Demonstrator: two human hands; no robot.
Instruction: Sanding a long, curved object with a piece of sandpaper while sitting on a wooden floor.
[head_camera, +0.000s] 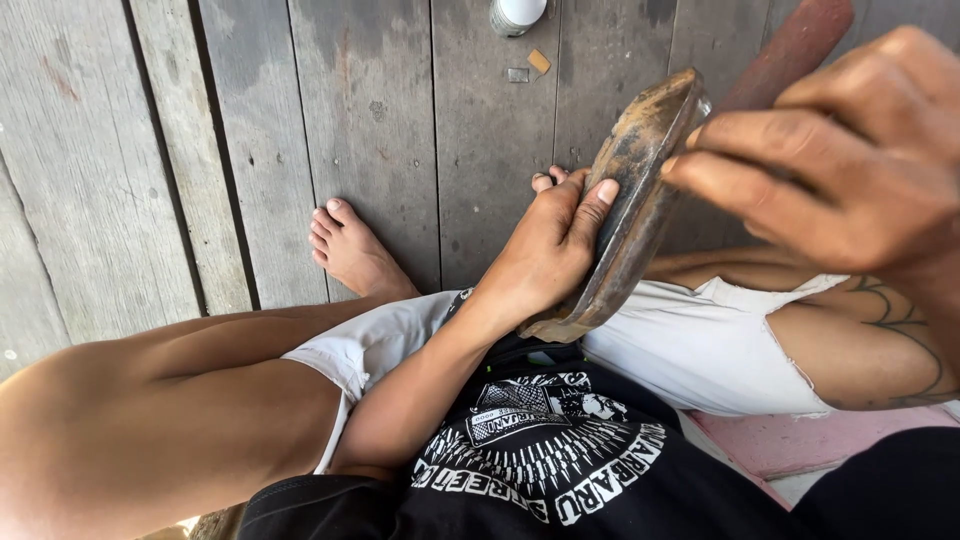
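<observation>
A long, curved, brown wooden piece (632, 190) stands tilted over my lap, its lower end near my white shorts. My left hand (548, 250) grips its lower left edge, thumb pressed on the face. My right hand (850, 165) is close to the camera at the upper right, fingers pinched together against the piece's upper edge; whatever lies between those fingers is hidden. I sit with bare legs and a black printed shirt.
Grey weathered floor planks (250, 130) lie below, with my bare left foot (350, 250) on them. A white round container (517, 14) and small scraps (530, 68) sit at the top. A reddish-brown plank (790, 50) runs behind the piece. A pink seat edge (800, 440) shows lower right.
</observation>
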